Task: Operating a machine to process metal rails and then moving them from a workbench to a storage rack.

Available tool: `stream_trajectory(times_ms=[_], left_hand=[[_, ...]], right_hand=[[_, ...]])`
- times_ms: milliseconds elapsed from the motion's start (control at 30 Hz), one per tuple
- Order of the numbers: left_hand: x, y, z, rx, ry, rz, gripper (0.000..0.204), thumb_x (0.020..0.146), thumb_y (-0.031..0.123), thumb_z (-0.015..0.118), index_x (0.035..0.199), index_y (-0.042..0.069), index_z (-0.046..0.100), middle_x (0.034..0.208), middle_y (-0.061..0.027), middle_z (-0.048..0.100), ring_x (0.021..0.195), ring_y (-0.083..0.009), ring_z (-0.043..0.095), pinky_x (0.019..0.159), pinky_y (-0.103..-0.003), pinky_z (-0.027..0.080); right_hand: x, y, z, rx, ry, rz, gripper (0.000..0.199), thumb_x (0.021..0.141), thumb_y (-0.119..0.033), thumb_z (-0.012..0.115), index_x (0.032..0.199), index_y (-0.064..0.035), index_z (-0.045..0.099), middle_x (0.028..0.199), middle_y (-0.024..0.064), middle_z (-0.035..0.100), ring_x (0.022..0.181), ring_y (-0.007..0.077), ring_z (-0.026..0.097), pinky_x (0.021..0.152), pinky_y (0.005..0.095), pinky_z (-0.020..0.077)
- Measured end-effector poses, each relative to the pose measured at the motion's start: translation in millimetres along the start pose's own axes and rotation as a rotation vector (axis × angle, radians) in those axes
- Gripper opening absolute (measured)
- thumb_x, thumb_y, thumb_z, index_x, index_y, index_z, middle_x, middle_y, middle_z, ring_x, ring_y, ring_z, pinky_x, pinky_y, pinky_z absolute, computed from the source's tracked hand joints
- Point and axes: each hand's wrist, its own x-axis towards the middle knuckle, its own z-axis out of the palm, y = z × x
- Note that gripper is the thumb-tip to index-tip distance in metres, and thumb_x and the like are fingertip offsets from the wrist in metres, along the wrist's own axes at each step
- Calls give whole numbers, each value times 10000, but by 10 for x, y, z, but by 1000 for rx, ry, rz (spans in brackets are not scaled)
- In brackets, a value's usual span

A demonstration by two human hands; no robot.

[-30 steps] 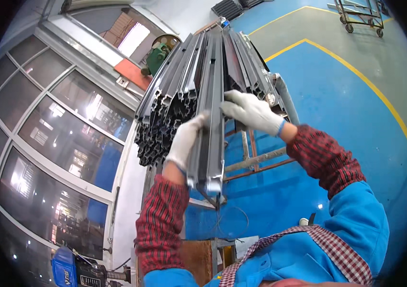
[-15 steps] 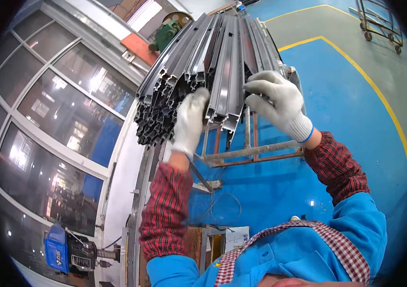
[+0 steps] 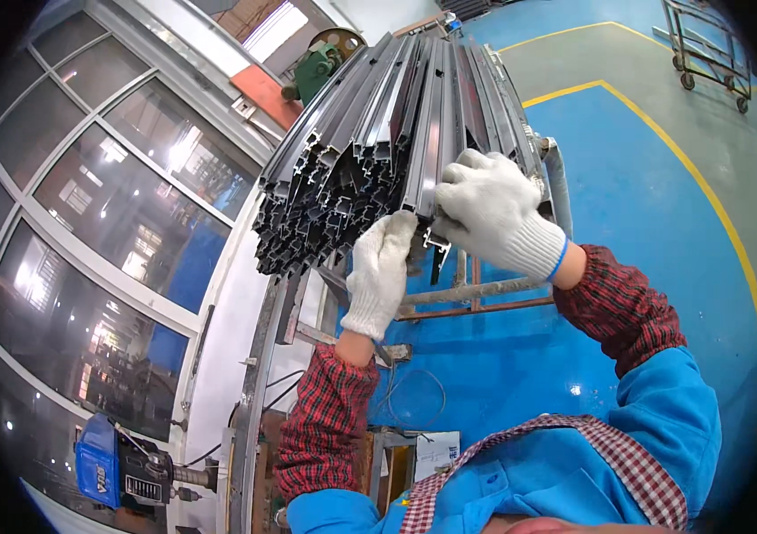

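Note:
A thick stack of long dark-grey metal profiles (image 3: 329, 200) lies lengthwise ahead of me, its hollow cut ends facing me. My left hand (image 3: 381, 271), in a white knitted glove, has its fingers closed at the near end of one profile (image 3: 432, 133) on top of the stack. On that profile's right side, the gloved fingers of my right hand (image 3: 496, 209) are curled round its edge; the fingertips are partly hidden. Another profile's end sticks out below, between my two hands.
A metal rack frame (image 3: 476, 294) stands under the stack on a blue floor (image 3: 646, 240) with yellow lines. To the left are a glazed partition (image 3: 102, 205) and a blue drill-like machine (image 3: 120, 463). A wheeled cart (image 3: 708, 58) stands at the far right.
My left hand has moved right and nearer to me, onto the profile's end. My right hand has moved left and closed on the profile, and that profile has turned slightly.

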Motion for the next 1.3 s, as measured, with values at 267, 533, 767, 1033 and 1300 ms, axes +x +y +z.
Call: stream_trajectory(times_ms=[267, 533, 767, 1033, 1300], left_hand=[[396, 139, 188, -249, -9, -111, 476, 1047, 476, 547, 1050, 24, 699, 813, -25, 622, 668, -96, 531, 595, -250, 479], [-392, -573, 250, -85, 195, 254, 335, 1021, 295, 602, 1122, -8, 701, 956, -100, 730, 758, -173, 637, 675, -300, 533], [-2729, -1684, 230, -27, 437, -487, 335, 983, 281, 626, 1154, 1, 696, 1028, -106, 756, 859, -261, 689, 794, -347, 536], [-6475, -1351, 1453, -259, 903, -1546, 514, 937, 468, 603, 1239, 58, 670, 1081, -123, 736, 872, -290, 676, 794, -392, 527], [-8823, -583, 2704, -624, 1495, -1906, 508, 952, 423, 595, 1255, 20, 663, 988, -108, 700, 788, -246, 645, 714, -364, 530]], right_hand=[[528, 664, 500, -269, -5, -14, 93, 791, -251, 718, 850, -179, 715, 952, 28, 688, 939, 244, 630, 837, 398, 490], [1020, 1294, 1063, -295, -135, 71, 139, 808, -188, 647, 896, -128, 736, 902, 68, 748, 815, 311, 692, 763, 439, 558], [1123, 440, 1981, 453, -94, -201, 409, 936, -133, 560, 1327, -127, 680, 1141, 106, 730, 941, 255, 699, 822, 402, 558], [-1445, -1092, 2040, 1375, -450, -139, 405, 1108, -177, 424, 1424, 16, 589, 1457, 148, 611, 1253, 228, 644, 1081, 366, 501], [-4208, -4009, 595, 899, -1460, -1044, 160, 944, -233, 680, 1020, -107, 743, 912, 72, 722, 693, 245, 617, 632, 393, 467]])
